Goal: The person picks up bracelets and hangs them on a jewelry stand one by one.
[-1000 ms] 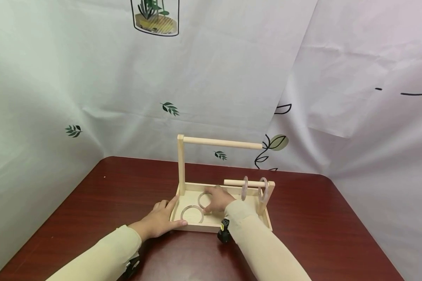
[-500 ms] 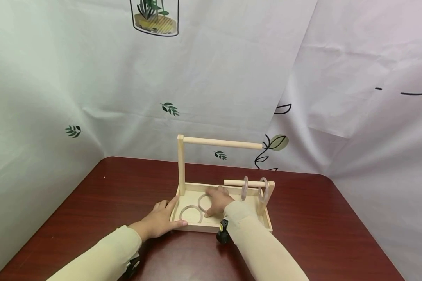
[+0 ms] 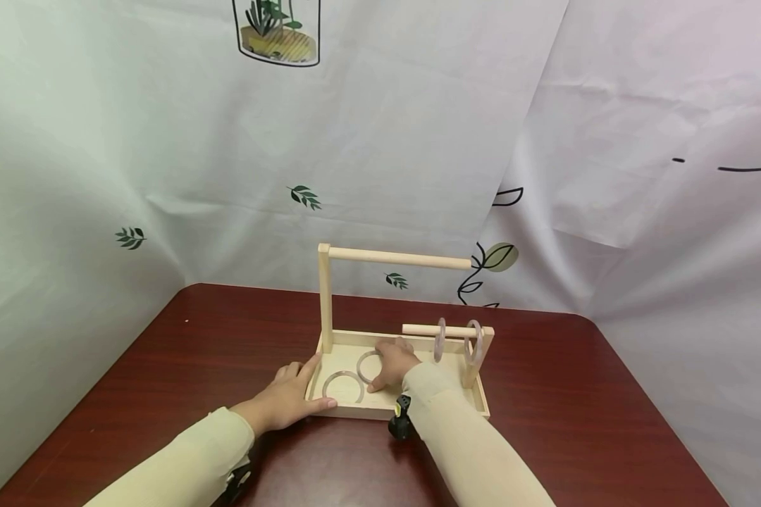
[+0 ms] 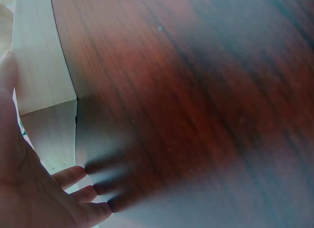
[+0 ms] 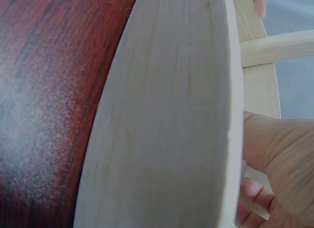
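Bracing the tray [image 3: 358, 411] — likely against sliding — our left hand [image 3: 285, 398] lies spread at its corner; our right grip [image 3: 393, 364] seemingly pinches a ring [image 3: 359, 367].

Pale wooden stand: shallow rectangular tray [image 3: 387, 414] flat on worktop [image 3: 241, 324], tall left post [image 3: 326, 303] carrying a high rod [image 3: 399, 258] out to the right, short right post [image 3: 472, 377] with a low rod [image 3: 421, 329] pointing left; left hand [image 3: 284, 398] rests at the tray's near-left corner, thumb on the near wall. Two translucent pale rings hang apart on the low rod, right ring [image 3: 480, 346] near the post, left ring [image 3: 440, 345] nearer mid-rod. Near ring [image 3: 343, 373] lies flat in the tray's near-left part; far ring [image 3: 359, 366] is just beside it, far-right, right side held by right hand [image 3: 394, 365].
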Demonstrator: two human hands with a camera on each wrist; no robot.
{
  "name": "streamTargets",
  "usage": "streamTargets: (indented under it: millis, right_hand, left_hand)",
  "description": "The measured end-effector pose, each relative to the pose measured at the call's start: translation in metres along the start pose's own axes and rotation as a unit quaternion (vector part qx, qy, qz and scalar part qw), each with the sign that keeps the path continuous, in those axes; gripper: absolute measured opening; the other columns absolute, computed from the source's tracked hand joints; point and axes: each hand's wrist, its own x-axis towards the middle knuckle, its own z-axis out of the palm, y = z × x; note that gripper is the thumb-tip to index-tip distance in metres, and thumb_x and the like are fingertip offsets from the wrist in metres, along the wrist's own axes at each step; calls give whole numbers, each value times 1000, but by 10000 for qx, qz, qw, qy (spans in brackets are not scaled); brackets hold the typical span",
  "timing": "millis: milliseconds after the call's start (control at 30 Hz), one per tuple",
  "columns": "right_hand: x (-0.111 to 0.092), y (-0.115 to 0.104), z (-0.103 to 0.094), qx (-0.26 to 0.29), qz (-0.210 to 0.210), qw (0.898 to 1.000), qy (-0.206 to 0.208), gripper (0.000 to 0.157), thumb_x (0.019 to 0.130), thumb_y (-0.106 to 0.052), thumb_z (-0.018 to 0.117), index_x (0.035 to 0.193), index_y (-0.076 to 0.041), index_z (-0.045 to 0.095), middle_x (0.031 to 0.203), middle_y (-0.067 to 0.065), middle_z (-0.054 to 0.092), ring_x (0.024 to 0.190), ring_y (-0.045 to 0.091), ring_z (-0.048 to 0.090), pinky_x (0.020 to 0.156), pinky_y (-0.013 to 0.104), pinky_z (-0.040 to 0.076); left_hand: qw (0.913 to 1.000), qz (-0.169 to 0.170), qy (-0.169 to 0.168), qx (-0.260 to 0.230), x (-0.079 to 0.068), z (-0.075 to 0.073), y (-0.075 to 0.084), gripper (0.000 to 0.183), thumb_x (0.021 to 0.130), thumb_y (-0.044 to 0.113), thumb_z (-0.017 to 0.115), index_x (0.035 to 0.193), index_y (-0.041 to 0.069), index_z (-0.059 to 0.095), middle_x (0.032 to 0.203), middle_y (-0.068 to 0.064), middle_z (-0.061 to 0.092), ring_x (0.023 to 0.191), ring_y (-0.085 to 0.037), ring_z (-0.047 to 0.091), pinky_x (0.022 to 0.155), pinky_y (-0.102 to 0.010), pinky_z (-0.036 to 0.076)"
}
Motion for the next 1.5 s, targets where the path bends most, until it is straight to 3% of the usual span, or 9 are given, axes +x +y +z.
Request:
streamTargets:
  millis: [500, 900, 1500]
  right_hand:
    - [2, 3, 4, 23, -32, 9998, 184, 84, 60, -22, 93, 133, -4, 56, 128, 19, 49, 123, 38, 39, 101, 47, 37]
    - [-2, 4, 5, 409, -151, 9980, 461, 82, 57, -15, 93, 130, -7, 59, 125, 20, 46, 115, 38, 42, 95, 46, 41]
    - [-8, -10, 3, 866, -350, 9942, 531, 80, 55, -5, 86, 129, -6, 58, 121, 19, 43, 105, 31, 42, 83, 43, 45]
  left_hand:
    - [10000, -55, -61, -39, 0, 0, 0, 98, 80, 58, 69, 150, 4, 28, 128, -28, 45, 125, -46, 38, 97, -59, 38]
    - [10000, -46, -27, -42, 0, 0, 0, 99, 79, 58, 70, 150, 2, 29, 127, -28, 46, 123, -46, 40, 96, -59, 39]
    - [10000, -32, -47, -77, -2, -1, 0, 98, 80, 58, 70, 150, 2, 29, 126, -28, 45, 123, -47, 40, 96, -59, 38]
